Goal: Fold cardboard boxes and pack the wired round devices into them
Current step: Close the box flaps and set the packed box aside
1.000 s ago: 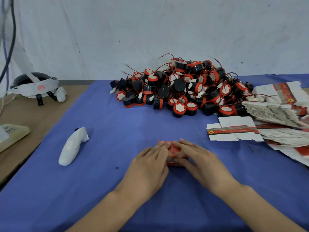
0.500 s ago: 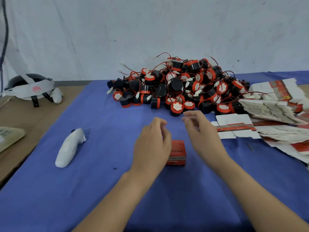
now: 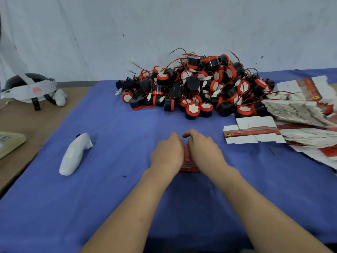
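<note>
We find both hands brought close together at the middle of the blue cloth (image 3: 109, 198), with the red box (image 3: 189, 167) lying flat on the cloth between and beneath them. The left hand (image 3: 166, 154) covers the box's left side, its fingers curled down over the far edge. The right hand (image 3: 204, 152) covers the right side in the same way, its bent fingers arched over the top, so that both hands hold the red box from either side. We can see only a narrow red strip between the knuckles and the near face with its printed band below the wrists. The fingertips themselves are hidden, so we cannot tell just where they press. Well beyond the hands, toward the wall, lies the pile of round devices (image 3: 197, 88), black and orange with red wires and white plugs tangled through it. To the right of the hands, apart from them, a single flat box blank (image 3: 255, 134) lies unfolded on the cloth, touching the fanned stack of blanks (image 3: 300, 114) further right. Off to the left on the cloth rests a white controller (image 3: 74, 154), and on the brown table (image 3: 36, 125) past the cloth's edge sits a headset (image 3: 29, 88).
</note>
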Demonstrator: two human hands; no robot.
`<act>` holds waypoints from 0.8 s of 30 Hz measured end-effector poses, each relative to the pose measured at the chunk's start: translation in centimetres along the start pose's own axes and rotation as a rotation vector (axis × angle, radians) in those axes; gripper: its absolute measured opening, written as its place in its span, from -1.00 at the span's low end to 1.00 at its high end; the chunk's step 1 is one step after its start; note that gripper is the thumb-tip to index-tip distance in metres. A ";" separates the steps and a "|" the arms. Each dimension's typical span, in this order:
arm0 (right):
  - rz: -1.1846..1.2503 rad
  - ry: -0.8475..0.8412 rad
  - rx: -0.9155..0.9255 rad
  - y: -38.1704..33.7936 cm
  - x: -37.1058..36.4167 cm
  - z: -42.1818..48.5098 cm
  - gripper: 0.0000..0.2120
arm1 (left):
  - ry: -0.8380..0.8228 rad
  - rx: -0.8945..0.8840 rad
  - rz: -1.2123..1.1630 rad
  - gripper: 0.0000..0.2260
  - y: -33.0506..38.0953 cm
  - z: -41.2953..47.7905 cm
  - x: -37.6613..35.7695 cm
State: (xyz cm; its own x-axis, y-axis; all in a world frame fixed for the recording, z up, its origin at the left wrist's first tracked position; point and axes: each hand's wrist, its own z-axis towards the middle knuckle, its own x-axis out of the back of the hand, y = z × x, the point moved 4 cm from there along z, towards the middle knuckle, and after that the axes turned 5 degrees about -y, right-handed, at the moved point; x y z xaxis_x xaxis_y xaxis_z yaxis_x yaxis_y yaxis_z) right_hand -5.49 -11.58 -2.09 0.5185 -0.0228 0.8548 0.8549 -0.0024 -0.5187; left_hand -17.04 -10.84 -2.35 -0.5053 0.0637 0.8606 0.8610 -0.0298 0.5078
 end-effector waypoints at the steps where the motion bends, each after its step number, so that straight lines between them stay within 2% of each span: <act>1: -0.001 -0.003 -0.002 0.2 0.0 0.1 -0.58 | 0.003 -0.007 0.003 -0.81 -0.3 0.0 0.1; 8: 0.039 -0.005 -0.025 1.0 0.1 0.4 -0.62 | 0.030 -0.034 -0.020 -0.64 -1.5 -0.2 1.2; 11: 0.156 -0.011 -0.018 1.2 0.3 0.3 -0.66 | 0.071 0.003 -0.076 -0.61 -2.5 -0.8 1.8; 14: 0.283 -0.009 -0.064 2.0 1.1 0.1 -0.73 | 0.128 0.045 -0.037 -0.55 -3.3 -1.5 2.4; 17: 0.353 -0.064 -0.161 2.8 2.3 -0.3 -0.60 | 0.093 0.084 -0.183 -0.44 -4.2 -1.5 2.9; 19: 0.320 -0.140 -0.193 2.7 2.4 -1.1 -0.48 | 0.049 0.091 -0.182 -0.39 -4.2 -1.8 2.8; 21: 0.249 -0.189 -0.182 2.5 1.7 -2.2 -0.46 | -0.002 0.055 -0.099 -0.40 -3.6 -2.2 1.9; 24: 0.287 -0.179 -0.115 1.8 0.6 -3.5 -0.61 | -0.004 -0.026 -0.051 -0.47 -2.8 -2.6 0.4</act>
State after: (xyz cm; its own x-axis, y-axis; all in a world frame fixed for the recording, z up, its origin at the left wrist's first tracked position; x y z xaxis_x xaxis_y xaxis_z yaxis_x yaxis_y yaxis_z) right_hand -3.68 -15.14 -2.54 0.7402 0.1363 0.6585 0.6723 -0.1343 -0.7279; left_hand -19.86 -13.27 -3.30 -0.5483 0.0697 0.8334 0.8323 -0.0525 0.5519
